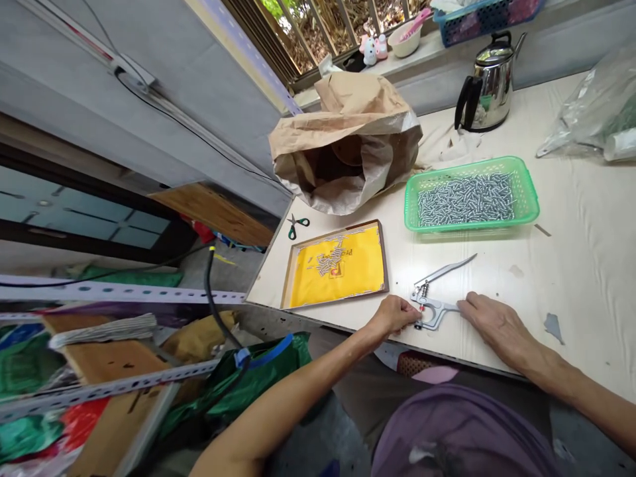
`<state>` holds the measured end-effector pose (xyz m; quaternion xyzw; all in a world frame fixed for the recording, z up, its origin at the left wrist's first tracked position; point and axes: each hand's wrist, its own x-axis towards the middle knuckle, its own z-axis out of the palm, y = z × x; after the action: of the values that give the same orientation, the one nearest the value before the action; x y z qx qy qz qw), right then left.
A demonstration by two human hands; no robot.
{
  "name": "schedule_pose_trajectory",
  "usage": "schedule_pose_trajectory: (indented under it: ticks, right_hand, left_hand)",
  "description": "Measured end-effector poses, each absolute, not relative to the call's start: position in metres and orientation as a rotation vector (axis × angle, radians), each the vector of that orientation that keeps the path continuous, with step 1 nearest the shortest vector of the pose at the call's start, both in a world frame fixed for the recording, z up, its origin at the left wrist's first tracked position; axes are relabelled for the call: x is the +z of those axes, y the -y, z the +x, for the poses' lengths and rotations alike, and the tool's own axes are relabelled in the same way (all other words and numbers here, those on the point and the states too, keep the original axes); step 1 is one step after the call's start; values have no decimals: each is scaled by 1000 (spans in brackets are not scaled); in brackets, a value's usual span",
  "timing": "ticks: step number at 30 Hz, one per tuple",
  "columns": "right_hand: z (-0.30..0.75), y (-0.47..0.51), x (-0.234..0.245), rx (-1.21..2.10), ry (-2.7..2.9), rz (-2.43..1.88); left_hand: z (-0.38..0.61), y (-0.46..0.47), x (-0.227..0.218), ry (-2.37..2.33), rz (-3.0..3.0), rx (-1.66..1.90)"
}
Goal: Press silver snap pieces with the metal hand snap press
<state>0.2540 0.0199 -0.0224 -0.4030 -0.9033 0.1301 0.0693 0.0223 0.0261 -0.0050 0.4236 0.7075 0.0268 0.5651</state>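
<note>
Purple fabric [462, 430] is being worn; silver metal pins [467, 199] are being held in a green plastic basket [529, 199] and shallow yellow-lined tray [362, 268]. On the pale table [591, 265], splayed silver metal pliers [441, 308] are being finger-pinched by the left hand [395, 315] and right hand [491, 324].

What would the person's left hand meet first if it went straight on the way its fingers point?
The left hand would most likely meet the metal pliers first, at their head end; it is right up against them, though whether it touches them is hard to tell.
</note>
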Motion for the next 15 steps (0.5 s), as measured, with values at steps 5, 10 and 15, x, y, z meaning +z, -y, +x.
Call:
schedule_pose_trajectory:
  ticks: [5, 10, 15]
  right_hand:
    - [270, -37, -32, 326, 2695, -1141]
    - [283, -77, -44, 172, 2796, -1123]
    - [276, -94, -41, 190, 2904, -1061]
  left_hand:
    - [23, -26, -7, -1686, 985, 71]
    - [25, -28, -6, -1696, 972, 35]
    - [28, -28, 1, -1691, 977, 6]
